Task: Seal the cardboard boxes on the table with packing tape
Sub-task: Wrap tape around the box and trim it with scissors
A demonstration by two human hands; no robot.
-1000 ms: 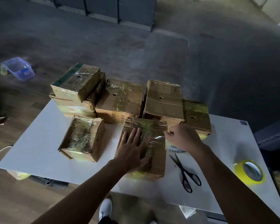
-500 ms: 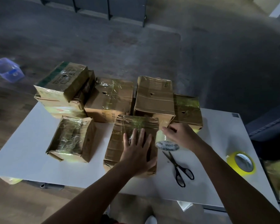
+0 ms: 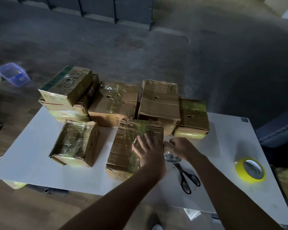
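Dim room, white table [image 3: 32,146]. On the near-centre box [image 3: 123,151] the left hand [image 3: 148,151] lies flat, fingers straight. Just right of it, the right hand [image 3: 181,148] grips the tape roll [image 3: 172,159], fingers curled.

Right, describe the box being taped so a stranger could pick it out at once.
Start at the white table, crowded with cardboard boxes. Two boxes lie nearer its front edge than the rest; take the right box. Only it has the left hand flat on its top, with the right hand holding a clear tape roll beside it.
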